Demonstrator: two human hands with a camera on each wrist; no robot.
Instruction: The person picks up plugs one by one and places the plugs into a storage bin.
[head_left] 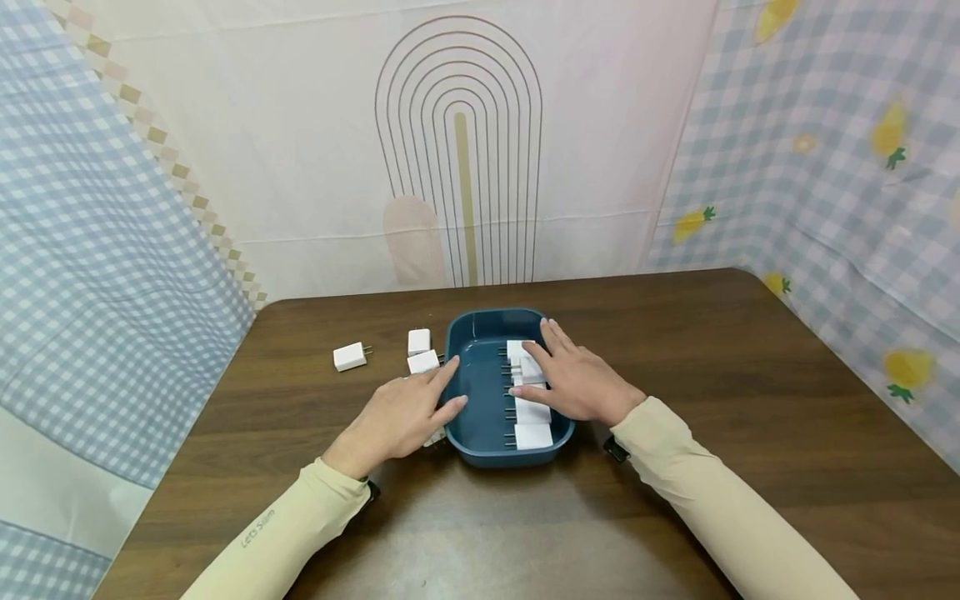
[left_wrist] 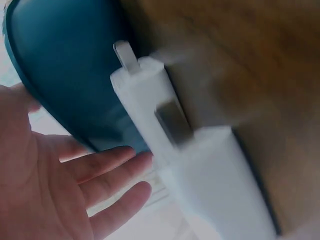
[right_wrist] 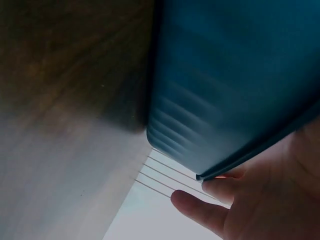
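Observation:
A blue bin (head_left: pixel 480 456) sits on the table with several white plug-in chargers (head_left: pixel 533 437) lined along its right side, prongs pointing left. My right hand (head_left: pixel 581 383) reaches over the right rim, index finger and thumb spread above the chargers. One charger (head_left: pixel 532 370) lies askew between those two fingers. At the left rim, my left hand (head_left: pixel 397 414) has its fingers extended, index finger and thumb over the edge. In the left wrist view, the left palm (left_wrist: pixel 45 185) is beside the bin wall, near a charger (left_wrist: pixel 145 105) with metal prongs.
Left of the bin lie loose chargers, one upper white charger (head_left: pixel 419 342) and another white charger (head_left: pixel 423 362) close to the rim. A separate charger (head_left: pixel 350 357) rests farther left on the brown wooden table (head_left: pixel 675 333). A patterned cloth (head_left: pixel 315 167) hangs behind.

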